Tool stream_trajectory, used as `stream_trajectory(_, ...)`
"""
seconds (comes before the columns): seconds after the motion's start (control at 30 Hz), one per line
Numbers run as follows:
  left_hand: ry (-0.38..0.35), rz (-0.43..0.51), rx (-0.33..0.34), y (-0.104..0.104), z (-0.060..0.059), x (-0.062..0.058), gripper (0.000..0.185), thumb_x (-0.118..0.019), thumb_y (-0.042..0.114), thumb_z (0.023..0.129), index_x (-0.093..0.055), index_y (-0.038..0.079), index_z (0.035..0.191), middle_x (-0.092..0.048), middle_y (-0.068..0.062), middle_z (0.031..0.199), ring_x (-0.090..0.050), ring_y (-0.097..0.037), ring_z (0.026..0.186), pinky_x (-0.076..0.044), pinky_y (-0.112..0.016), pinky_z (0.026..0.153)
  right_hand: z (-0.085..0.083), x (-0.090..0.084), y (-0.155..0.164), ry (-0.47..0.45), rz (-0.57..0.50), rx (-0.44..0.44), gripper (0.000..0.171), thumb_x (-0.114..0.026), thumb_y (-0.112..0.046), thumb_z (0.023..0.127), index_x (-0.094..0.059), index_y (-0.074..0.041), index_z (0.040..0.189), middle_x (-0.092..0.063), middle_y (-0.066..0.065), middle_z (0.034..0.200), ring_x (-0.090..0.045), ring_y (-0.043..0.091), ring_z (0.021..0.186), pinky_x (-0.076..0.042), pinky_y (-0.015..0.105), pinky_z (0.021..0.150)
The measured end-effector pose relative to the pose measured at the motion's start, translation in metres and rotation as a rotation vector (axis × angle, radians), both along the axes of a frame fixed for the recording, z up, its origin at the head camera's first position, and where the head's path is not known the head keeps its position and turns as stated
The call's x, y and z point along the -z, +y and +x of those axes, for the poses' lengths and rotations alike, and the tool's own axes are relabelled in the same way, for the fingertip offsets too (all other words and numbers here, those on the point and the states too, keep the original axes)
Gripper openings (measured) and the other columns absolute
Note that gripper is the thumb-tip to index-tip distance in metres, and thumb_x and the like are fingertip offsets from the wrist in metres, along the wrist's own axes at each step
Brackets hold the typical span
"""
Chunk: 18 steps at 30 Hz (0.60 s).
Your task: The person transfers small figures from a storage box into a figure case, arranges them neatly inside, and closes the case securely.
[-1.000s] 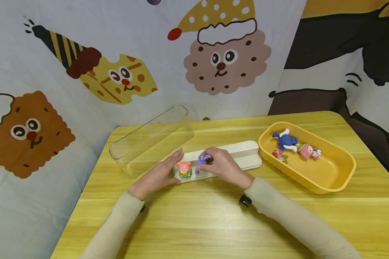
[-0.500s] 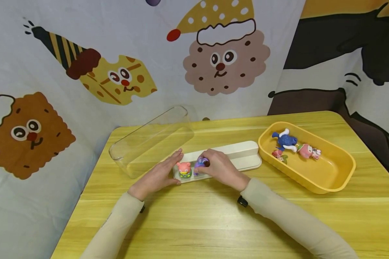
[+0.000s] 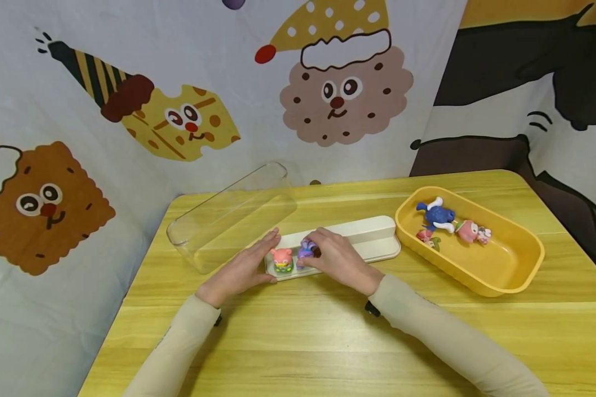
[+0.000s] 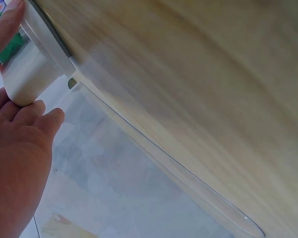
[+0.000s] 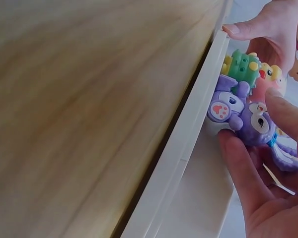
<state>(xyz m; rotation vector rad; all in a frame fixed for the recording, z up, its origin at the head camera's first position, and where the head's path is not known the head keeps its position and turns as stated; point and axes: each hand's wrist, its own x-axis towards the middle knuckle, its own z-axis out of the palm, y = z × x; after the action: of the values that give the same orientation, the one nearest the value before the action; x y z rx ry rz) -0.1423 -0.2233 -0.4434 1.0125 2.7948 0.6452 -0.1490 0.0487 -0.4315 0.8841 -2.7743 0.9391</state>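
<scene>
My right hand (image 3: 340,256) holds a purple rabbit figurine (image 3: 305,253) between thumb and fingers, low over the long white stepped base (image 3: 377,249). In the right wrist view the rabbit figurine (image 5: 251,124) shows long ears and a paw print on one foot. Just left of it sits a pink-headed figurine (image 3: 282,256) with a green body, at the base's left end. My left hand (image 3: 238,273) grips that end, thumb at the front corner and fingers along the side. The left wrist view shows its fingers (image 4: 27,114) against the base (image 4: 32,74).
A yellow tray (image 3: 447,269) stands at the right, close to the base, with several figurines inside, among them a blue one with white limbs (image 3: 438,216) and a pink one (image 3: 468,231). Behind my left hand lies a clear plastic cover (image 3: 233,212). A printed cloth (image 3: 258,149) hangs behind the table.
My right hand has shifted slightly left with the rabbit figurine, closer to the pink-headed one, and the rabbit has turned a little. The left hand has stayed in place.
</scene>
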Motion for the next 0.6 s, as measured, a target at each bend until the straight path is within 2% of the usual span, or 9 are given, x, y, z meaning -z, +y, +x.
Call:
stream_trajectory(0.27, -0.002, -0.001, -0.003, -0.0002, -0.0004, 0.0006, 0.097, -0.086, 0.023, 0.087, -0.029, 0.003, 0.163, -0.017, -0.010, 0.172, -0.029, -0.030, 0.153, -0.037, -0.047, 0.118, -0.0015, -0.0009, 0.0031, -0.048, -0.012, -0.028, 0.037, -0.085, -0.027, 0.089, -0.073, -0.006, 0.116, -0.068, 0.002, 0.103, -0.060, 0.013, 0.085, -0.055, 0.029, 0.074)
stream_trajectory(0.6, -0.002, 0.001, -0.004, -0.0001, 0.0002, -0.0001, 0.096, -0.086, 0.023, 0.087, -0.029, 0.003, 0.163, -0.017, -0.009, 0.172, -0.028, -0.030, 0.153, -0.038, -0.048, 0.118, -0.0007, -0.0021, 0.0046, -0.061, -0.025, -0.034, 0.041, -0.086, -0.026, 0.088, -0.072, -0.005, 0.121, -0.069, 0.003, 0.105, -0.064, 0.015, 0.088, -0.056, 0.028, 0.075)
